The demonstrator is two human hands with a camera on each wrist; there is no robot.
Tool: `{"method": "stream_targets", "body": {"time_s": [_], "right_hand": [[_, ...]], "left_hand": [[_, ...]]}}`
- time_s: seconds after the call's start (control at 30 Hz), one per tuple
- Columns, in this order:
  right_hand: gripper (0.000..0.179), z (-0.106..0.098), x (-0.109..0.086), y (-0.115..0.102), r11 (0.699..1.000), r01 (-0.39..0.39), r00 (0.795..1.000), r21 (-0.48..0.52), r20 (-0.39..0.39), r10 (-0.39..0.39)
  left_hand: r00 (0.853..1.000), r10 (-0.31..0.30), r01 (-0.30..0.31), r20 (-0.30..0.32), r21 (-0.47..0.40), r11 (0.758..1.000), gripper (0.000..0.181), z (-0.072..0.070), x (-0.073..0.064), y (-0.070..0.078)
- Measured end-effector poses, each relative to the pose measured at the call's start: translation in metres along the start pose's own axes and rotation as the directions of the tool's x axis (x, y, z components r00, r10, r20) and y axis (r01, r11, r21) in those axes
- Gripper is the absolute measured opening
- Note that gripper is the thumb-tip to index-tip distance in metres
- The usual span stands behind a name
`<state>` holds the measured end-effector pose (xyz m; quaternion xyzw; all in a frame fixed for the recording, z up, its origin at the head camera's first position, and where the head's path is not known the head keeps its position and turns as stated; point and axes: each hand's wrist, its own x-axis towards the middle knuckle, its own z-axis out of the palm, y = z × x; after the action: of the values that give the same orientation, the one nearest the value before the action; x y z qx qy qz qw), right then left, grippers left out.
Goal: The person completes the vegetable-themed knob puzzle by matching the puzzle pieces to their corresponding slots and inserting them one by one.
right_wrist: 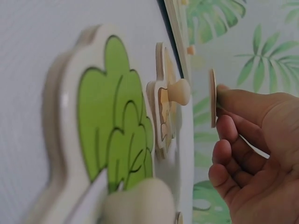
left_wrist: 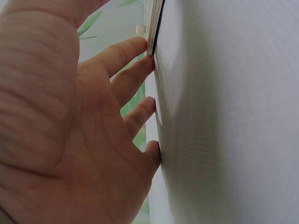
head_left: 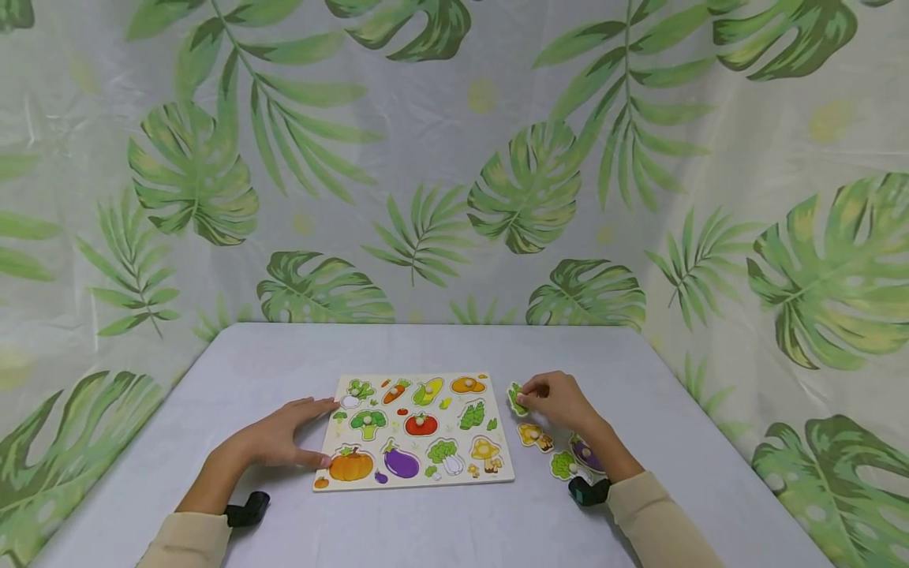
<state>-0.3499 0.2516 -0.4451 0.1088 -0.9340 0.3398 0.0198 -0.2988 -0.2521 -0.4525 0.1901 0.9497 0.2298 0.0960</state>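
My right hand pinches a green vegetable puzzle piece just right of the puzzle board. In the right wrist view that piece is seen edge-on, raised off the table between thumb and fingers. My left hand lies with fingers spread at the board's left side, its thumb at the lower left edge and fingertips at the upper left. From the left wrist, the fingertips show against the board's edge. Carrot, corn, broccoli and tomato pieces with knobs sit in the board.
Beside my right forearm lie a mushroom piece, a leafy cabbage piece and an eggplant piece. They rest on the white-covered table. A leaf-patterned curtain hangs behind and at both sides.
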Motion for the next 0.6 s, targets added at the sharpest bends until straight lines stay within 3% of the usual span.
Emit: {"method": "stream_targets", "body": {"time_s": [0.6], "right_hand": [[0.014, -0.003, -0.001, -0.024, 0.997, 0.082, 0.996, 0.007, -0.025, -0.082]], "left_hand": [[1.0, 0.022, -0.022, -0.002, 0.004, 1.0, 0.102, 0.0, 0.001, -0.002]]}}
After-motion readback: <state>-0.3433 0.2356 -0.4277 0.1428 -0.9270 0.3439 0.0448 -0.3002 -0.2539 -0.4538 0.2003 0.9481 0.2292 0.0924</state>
